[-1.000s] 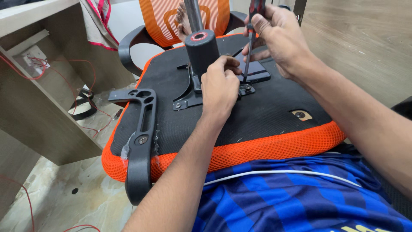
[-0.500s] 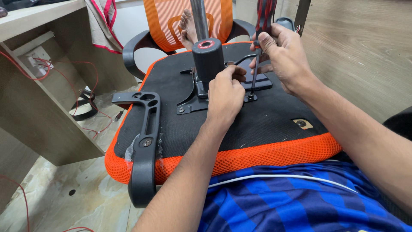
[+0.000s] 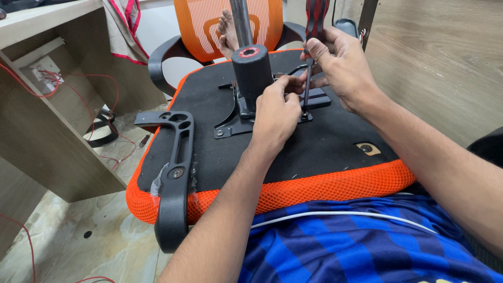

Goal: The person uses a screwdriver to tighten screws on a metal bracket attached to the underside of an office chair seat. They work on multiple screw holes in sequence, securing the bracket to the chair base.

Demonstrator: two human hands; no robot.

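An upturned office chair seat (image 3: 325,152), black underneath with an orange mesh edge, lies on my lap. A black metal mechanism plate (image 3: 236,123) with a black cylinder (image 3: 252,73) and a steel gas-lift rod (image 3: 241,21) sits at its centre. My right hand (image 3: 340,68) grips a screwdriver (image 3: 309,47) with a red and black handle, held upright, its tip at a screw on the plate's right side. My left hand (image 3: 275,112) rests on the plate beside the cylinder, fingers steadying the screwdriver shaft near the tip.
A black armrest (image 3: 175,178) is bolted to the seat's left edge. The orange chair back (image 3: 230,26) stands behind, with someone's bare foot (image 3: 226,29) against it. A wooden desk (image 3: 47,105) with red wires is at left, marble floor (image 3: 94,241) below, wooden floor at right.
The view has shifted slightly, with the seat lower in frame. My right hand has raised the screwdriver more upright, and both hands stay on the plate's right screw.
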